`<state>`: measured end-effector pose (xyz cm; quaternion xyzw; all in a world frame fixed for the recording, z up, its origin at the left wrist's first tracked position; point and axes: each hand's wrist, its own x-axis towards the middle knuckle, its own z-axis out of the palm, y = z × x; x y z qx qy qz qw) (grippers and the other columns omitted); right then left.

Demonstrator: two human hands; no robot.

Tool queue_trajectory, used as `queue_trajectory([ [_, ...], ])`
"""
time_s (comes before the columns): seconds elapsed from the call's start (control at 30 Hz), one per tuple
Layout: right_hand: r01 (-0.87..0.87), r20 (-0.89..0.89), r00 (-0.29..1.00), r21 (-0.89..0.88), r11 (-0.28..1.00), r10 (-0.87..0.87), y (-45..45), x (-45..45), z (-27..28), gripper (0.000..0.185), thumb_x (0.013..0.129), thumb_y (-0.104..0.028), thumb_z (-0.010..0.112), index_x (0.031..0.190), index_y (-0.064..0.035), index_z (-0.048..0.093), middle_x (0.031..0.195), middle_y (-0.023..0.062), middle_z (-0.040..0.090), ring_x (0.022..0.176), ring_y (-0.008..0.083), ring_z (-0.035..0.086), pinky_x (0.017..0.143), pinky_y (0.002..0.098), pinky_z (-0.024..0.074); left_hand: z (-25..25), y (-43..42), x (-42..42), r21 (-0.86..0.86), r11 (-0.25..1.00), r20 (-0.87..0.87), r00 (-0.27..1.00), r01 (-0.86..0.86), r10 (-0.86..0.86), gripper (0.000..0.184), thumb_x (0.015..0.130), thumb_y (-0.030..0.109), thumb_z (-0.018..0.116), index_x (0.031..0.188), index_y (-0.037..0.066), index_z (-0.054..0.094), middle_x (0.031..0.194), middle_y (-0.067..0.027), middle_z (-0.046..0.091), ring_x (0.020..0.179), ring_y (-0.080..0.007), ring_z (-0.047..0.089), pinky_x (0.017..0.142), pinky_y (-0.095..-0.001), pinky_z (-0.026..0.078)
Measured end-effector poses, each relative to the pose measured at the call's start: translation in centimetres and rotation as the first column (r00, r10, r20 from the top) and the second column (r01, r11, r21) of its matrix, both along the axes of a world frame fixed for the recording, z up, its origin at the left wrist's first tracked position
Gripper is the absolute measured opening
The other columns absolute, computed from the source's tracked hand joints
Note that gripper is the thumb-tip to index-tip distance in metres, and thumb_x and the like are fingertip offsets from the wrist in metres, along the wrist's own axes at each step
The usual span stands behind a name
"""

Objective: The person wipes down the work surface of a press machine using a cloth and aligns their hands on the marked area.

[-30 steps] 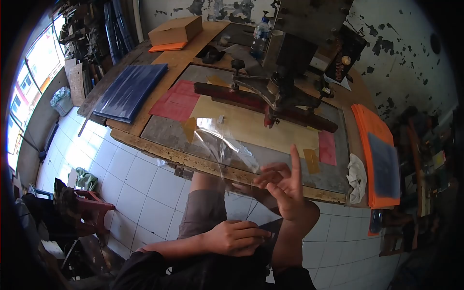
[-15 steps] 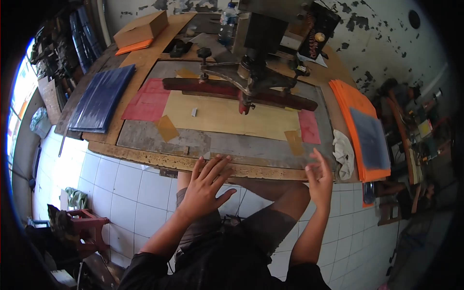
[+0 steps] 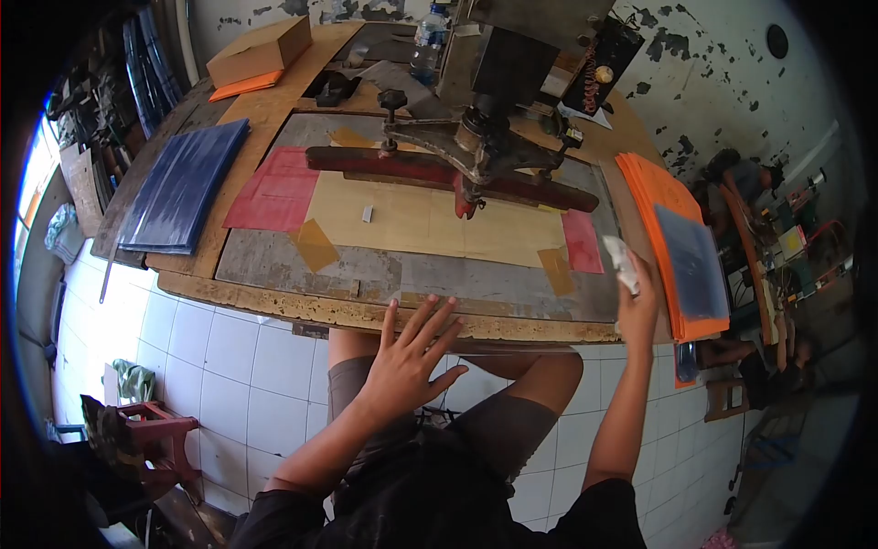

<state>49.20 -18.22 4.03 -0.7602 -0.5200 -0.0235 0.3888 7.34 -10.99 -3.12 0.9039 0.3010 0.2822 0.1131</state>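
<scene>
My left hand [image 3: 413, 352] lies with fingers spread at the wooden front edge [image 3: 384, 316] of the worktable. Near the table's right side, my right hand [image 3: 640, 302] grips a white cloth [image 3: 621, 263], raised at the corner of the grey plate [image 3: 494, 279]. On that plate lies a pale yellow sheet [image 3: 402, 224], with pink pieces [image 3: 274, 194] at its ends and brown tape patches [image 3: 315, 245] along the front. A small grey piece [image 3: 368, 214] rests on the sheet. Above it hangs a press head with a long dark red bar [image 3: 412, 174].
Dark blue plastic sheets [image 3: 187, 188] lie at the left. Orange sheets [image 3: 654, 197] with a clear blue sheet on top are stacked at the right. A cardboard box [image 3: 261, 53] and a water bottle [image 3: 428, 44] stand behind. Another person [image 3: 764, 366] is at the far right.
My right hand has moved right and taken hold of the white cloth, lifting it from the table edge. My left hand stays at the front edge, fingers spread. The view has shifted slightly.
</scene>
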Motion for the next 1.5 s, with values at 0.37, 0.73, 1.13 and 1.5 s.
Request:
queue_trajectory([
  [0.37, -0.246, 0.307, 0.908, -0.164, 0.955, 0.287, 5.6, -10.6, -3.2, 0.063, 0.094, -0.008, 0.081, 0.154, -0.0166, 0.066, 0.164, 0.0143, 0.058, 0.154, 0.0392, 0.052, 0.126, 0.0533, 0.0445, -1.0, 0.1, 1.2, 0.011, 1.000, -0.030, 0.999, 0.018, -0.017, 0.072, 0.099, 0.043, 0.080, 0.165, 0.025, 0.058, 0.180, -0.0036, 0.045, 0.168, -0.0272, 0.037, 0.138, -0.0661, 0.013],
  [0.73, -0.298, 0.255, 0.909, -0.159, 0.941, 0.331, 7.0, -10.3, -3.2, 0.051, 0.098, -0.017, 0.079, 0.148, -0.0183, 0.072, 0.167, 0.0129, 0.058, 0.156, 0.0380, 0.051, 0.130, 0.0582, 0.0370, -1.7, 0.2, 1.3, 0.044, 0.999, -0.015, 1.000, 0.016, -0.015, 0.070, 0.099, 0.044, 0.080, 0.164, 0.025, 0.059, 0.181, -0.0061, 0.043, 0.169, -0.0285, 0.036, 0.138, -0.0622, 0.016],
  [1.13, -0.610, 0.181, 0.751, -0.176, 0.772, 0.635, 9.9, -19.2, -2.0, 0.046, 0.100, -0.007, 0.065, 0.144, -0.0150, 0.076, 0.166, 0.0094, 0.060, 0.156, 0.0355, 0.051, 0.132, 0.0553, 0.0357, -2.8, 0.3, 1.2, 0.072, 0.997, -0.006, 1.000, 0.004, -0.004, 0.057, 0.100, 0.043, 0.079, 0.152, 0.024, 0.070, 0.185, -0.0286, 0.023, 0.172, -0.0476, 0.023, 0.135, -0.0653, 0.020],
  [1.5, -0.721, 0.134, 0.657, -0.175, 0.670, 0.742, 7.2, -19.5, -1.8, 0.048, 0.099, -0.003, 0.067, 0.146, -0.0129, 0.073, 0.164, 0.0102, 0.062, 0.157, 0.0360, 0.051, 0.131, 0.0555, 0.0356, -2.6, 0.4, 1.0, 0.078, 0.997, -0.006, 1.000, 0.004, -0.004, 0.062, 0.099, 0.042, 0.080, 0.158, 0.028, 0.064, 0.184, -0.0317, 0.022, 0.170, -0.0507, 0.024, 0.135, -0.0630, 0.024],
])
